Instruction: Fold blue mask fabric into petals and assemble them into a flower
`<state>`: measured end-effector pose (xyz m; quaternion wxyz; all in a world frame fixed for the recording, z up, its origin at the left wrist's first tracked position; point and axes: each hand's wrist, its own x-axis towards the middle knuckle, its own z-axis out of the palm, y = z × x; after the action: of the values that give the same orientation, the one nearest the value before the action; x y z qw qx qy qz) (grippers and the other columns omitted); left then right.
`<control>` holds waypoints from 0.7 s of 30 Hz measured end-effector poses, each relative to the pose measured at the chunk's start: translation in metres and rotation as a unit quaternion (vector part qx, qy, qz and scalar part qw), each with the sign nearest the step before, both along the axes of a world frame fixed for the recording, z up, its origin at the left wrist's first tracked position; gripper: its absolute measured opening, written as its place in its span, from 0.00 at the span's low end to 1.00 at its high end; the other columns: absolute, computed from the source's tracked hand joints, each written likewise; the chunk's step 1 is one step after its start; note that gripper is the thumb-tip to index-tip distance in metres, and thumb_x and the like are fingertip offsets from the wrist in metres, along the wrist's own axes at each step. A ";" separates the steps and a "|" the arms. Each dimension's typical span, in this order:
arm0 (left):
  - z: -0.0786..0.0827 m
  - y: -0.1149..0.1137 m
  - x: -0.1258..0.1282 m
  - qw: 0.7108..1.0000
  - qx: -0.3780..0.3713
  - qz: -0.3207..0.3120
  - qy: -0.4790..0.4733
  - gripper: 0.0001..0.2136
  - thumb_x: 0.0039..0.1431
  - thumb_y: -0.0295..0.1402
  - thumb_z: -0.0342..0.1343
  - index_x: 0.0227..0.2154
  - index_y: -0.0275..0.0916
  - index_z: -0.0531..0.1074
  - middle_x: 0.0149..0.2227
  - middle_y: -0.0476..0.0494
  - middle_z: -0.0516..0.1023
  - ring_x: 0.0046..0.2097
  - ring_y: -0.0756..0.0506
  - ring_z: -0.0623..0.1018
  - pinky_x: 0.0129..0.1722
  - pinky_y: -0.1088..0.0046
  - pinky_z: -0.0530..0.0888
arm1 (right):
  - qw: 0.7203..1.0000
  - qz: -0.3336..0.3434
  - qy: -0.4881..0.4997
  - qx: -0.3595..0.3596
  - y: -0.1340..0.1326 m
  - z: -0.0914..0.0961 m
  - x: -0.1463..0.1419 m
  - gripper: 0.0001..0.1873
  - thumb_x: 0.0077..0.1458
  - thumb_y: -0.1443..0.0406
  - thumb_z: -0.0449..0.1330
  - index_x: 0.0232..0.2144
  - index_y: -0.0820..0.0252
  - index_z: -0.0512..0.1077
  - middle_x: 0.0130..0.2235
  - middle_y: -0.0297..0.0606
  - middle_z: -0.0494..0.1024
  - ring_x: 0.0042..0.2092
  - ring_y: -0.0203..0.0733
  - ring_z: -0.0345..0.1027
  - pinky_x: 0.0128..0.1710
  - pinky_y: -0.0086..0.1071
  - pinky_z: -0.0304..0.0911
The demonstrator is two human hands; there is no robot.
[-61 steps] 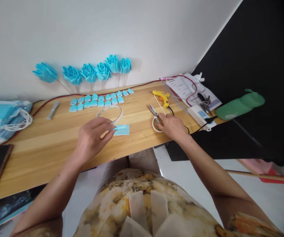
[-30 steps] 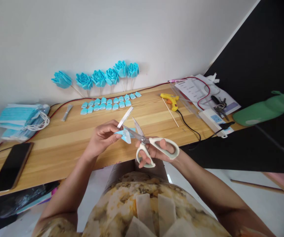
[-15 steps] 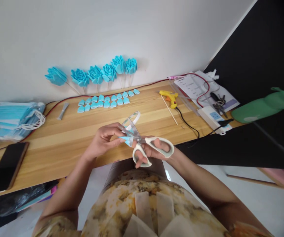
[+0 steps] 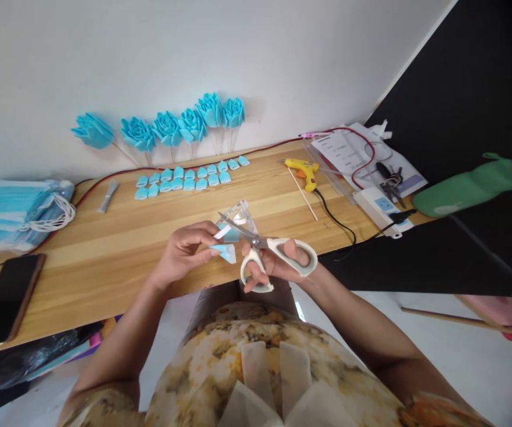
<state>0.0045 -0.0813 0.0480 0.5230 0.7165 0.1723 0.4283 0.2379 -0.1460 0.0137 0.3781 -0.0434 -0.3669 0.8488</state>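
I am standing or sitting close against the pale wooden tabletop (image 4: 126, 237), and my left hand (image 4: 187, 252) is pinching a small folded blue-and-white fabric piece (image 4: 226, 252) between thumb and fingers just above the near edge, with a narrow white tape strip (image 4: 220, 232) running out from the same fingertips. My right hand (image 4: 280, 261) is gripping cream-handled metal scissors (image 4: 256, 241), fingers threaded through both loops, and the blades are standing apart over the strip. For a clean cut I should, I judge, be keeping the strip taut, holding my left fingertips behind the blade line and closing in one stroke, with the folded piece hanging clear below. Compared with half a second ago, the blades are no longer lying close over the folded piece; they are sitting farther up, across the strip. Under them a flat light-blue fabric rectangle (image 4: 231, 234) is lying on the wood. Beyond, a thin wooden stick (image 4: 302, 194) and a yellow plastic glue gun (image 4: 302, 168) are resting to the right, two rows of small folded blue petals (image 4: 177, 184) are lying farther off, and blue fabric flowers (image 4: 167, 128) on sticks are leaning against the wall.
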 end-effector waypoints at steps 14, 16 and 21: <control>-0.002 0.005 0.005 1.000 -0.007 0.019 -0.014 0.05 0.54 0.32 0.68 0.26 0.38 0.79 0.30 0.43 0.79 0.33 0.48 0.76 0.33 0.74 0.72 | 0.999 0.025 0.032 -0.002 -0.008 0.011 -0.013 0.38 0.52 0.37 0.59 0.50 0.62 0.65 0.35 0.37 0.73 0.34 0.37 0.66 0.51 0.55 0.68; -0.002 0.005 0.004 1.000 -0.006 0.023 -0.006 0.05 0.54 0.32 0.68 0.26 0.38 0.80 0.30 0.43 0.79 0.33 0.48 0.76 0.34 0.73 0.72 | 0.999 0.021 0.024 -0.003 -0.010 0.016 -0.010 0.40 0.51 0.36 0.59 0.51 0.61 0.65 0.35 0.38 0.74 0.35 0.38 0.66 0.51 0.55 0.68; 0.002 0.006 0.002 0.999 0.002 0.051 0.006 0.06 0.54 0.33 0.68 0.25 0.38 0.79 0.31 0.42 0.79 0.32 0.48 0.76 0.34 0.73 0.72 | 0.998 0.018 0.048 0.023 -0.015 0.029 -0.004 0.39 0.53 0.35 0.56 0.50 0.60 0.66 0.35 0.38 0.73 0.33 0.38 0.65 0.47 0.52 0.69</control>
<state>0.0066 -0.0751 0.0499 0.4984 0.7104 0.2109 0.4501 0.2339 -0.1609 0.0429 0.3811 0.0123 -0.3685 0.8478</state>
